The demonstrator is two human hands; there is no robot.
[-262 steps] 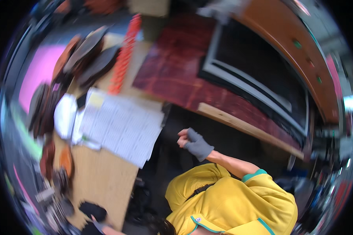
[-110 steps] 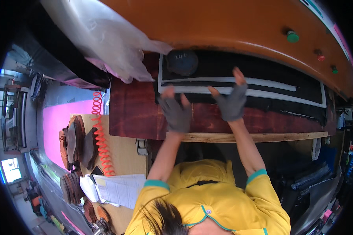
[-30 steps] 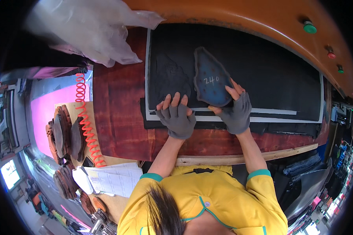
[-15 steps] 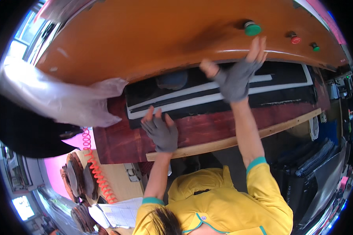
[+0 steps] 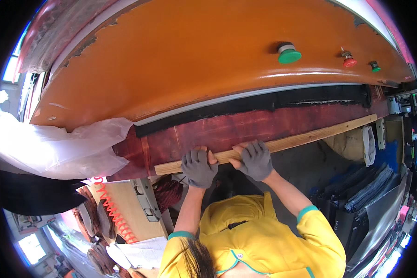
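White lettering (image 5: 337,224), too small to read, on black stack (image 5: 352,204) at right. Wooden strip (image 5: 306,137): pale, long, grainy, along dark red board's front edge (image 5: 204,136). Your left hand (image 5: 199,167) and right hand (image 5: 256,161) curl over it, can't tell if clamped

The wooden bar (image 5: 319,133) is partly hidden under the hands (image 5: 199,167), the black sheet (image 5: 208,111) under the orange housing (image 5: 171,60)

A red coiled hose (image 5: 115,215) lies between dark sole-shaped pieces (image 5: 105,221) and white papers (image 5: 142,251).
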